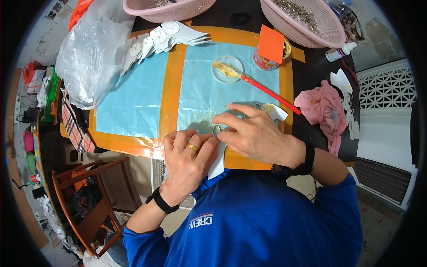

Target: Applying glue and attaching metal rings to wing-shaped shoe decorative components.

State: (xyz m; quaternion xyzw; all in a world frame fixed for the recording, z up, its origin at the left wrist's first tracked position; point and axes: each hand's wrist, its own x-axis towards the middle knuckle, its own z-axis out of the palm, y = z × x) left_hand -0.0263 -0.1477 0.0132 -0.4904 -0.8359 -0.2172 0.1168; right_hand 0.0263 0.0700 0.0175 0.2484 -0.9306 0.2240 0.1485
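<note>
At the near edge of the blue-covered table, my left hand (189,153), wearing a gold ring, has its fingers closed on a white card (217,163) that hangs partly over the edge. A small metal wire loop (216,129) stands up at the card's top end. My right hand (264,135) comes in from the right, its thumb and fingertips around this loop while other fingers stay raised. Just beyond my right hand lies another white card (277,113) with a metal loop, partly hidden. A red-handled brush (269,93) with yellowish paste rests on a clear round lid (221,79).
Overlapping white cards (169,35) lie at the far left beside a clear plastic bag (91,58). Two pink baskets (171,12) stand behind, one holding metal pieces (300,15). A tin (265,61), white bottle (340,52) and pink cloth (321,109) are on the right.
</note>
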